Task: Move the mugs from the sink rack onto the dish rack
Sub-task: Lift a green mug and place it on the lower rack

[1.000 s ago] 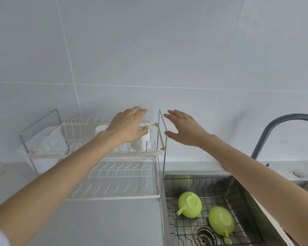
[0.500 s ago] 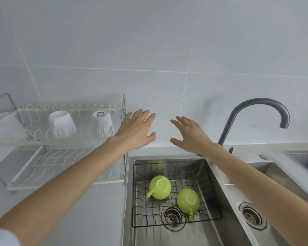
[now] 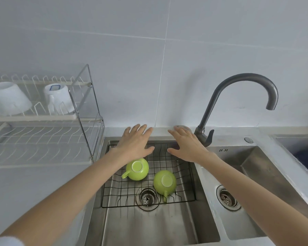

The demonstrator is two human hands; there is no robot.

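Mugs, 2 green ones (image 3: 137, 168) (image 3: 165, 182), sit upside down on the sink rack (image 3: 183, 176). Left hand (image 3: 135, 143) and right hand (image 3: 187, 146) hover above, spread flat and empty. Glazed, rounded walls could slip from a loose grasp, or a handle could snag the wires.

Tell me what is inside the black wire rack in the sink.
Two green mugs sit upside down in the wire rack. The left hand hides part of its back.
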